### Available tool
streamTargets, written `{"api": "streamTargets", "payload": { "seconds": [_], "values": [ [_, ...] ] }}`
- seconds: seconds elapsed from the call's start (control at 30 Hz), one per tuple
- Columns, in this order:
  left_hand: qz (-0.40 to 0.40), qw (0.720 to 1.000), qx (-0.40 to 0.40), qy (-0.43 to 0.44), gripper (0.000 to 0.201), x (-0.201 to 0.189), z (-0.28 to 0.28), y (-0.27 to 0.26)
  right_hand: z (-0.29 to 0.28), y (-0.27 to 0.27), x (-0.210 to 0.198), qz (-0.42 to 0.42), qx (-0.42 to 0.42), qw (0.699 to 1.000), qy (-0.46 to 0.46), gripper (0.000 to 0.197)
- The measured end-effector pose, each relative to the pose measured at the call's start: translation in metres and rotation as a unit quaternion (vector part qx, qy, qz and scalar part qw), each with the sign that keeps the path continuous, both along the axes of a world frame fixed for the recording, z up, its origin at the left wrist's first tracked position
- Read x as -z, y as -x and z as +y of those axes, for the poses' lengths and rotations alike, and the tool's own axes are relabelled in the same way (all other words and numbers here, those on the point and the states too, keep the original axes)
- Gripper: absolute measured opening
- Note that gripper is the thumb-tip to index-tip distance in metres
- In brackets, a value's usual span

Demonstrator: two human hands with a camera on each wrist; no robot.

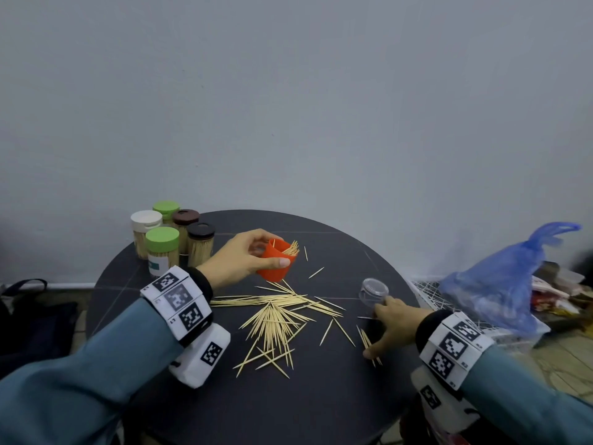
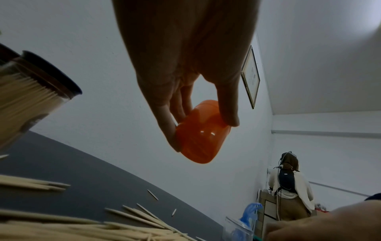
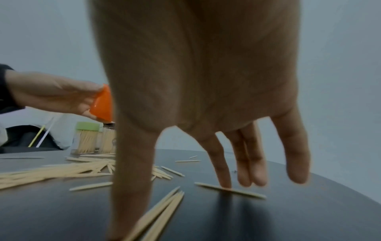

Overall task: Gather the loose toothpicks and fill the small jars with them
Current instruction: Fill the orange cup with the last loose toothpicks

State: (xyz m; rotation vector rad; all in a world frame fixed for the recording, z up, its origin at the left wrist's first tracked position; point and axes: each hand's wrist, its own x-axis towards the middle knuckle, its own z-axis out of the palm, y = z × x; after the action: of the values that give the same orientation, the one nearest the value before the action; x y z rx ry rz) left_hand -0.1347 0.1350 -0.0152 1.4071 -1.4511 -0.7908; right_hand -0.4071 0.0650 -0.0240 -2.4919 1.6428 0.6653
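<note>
My left hand grips a small orange jar lifted off the round dark table, tilted, with a few toothpicks sticking out of its mouth. The left wrist view shows fingers and thumb curled round the orange jar. A heap of loose toothpicks lies mid-table. My right hand is spread flat on the table at the right; its forefinger presses one toothpick and its thumb rests on a small bunch of toothpicks. A clear empty jar stands just beyond that hand.
Several filled jars with green, white and brown lids stand at the table's far left. A blue plastic bag lies on a surface to the right. A person stands in the room's background. A dark bag sits on the floor at left.
</note>
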Motion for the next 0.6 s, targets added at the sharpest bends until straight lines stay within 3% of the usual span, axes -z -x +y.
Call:
{"api": "streamTargets", "payload": {
  "seconds": [0.13,0.27,0.37,0.6],
  "values": [
    [-0.002,1.0,-0.003,-0.006,0.051,0.0,0.001,-0.001,-0.003,0.004,0.0,-0.032,-0.013,0.999,0.006,0.074],
    [-0.009,1.0,-0.002,-0.004,0.05,0.0,0.001,0.001,0.0,0.002,-0.002,-0.048,-0.04,0.998,0.008,0.025],
    [-0.017,1.0,0.0,-0.008,0.051,0.0,0.001,0.002,-0.001,-0.005,0.001,-0.072,-0.057,0.996,0.003,0.009],
    [-0.015,1.0,0.001,-0.012,0.049,0.0,0.002,0.001,0.001,-0.031,0.0,-0.091,-0.109,0.99,0.019,0.018]
  ]
}}
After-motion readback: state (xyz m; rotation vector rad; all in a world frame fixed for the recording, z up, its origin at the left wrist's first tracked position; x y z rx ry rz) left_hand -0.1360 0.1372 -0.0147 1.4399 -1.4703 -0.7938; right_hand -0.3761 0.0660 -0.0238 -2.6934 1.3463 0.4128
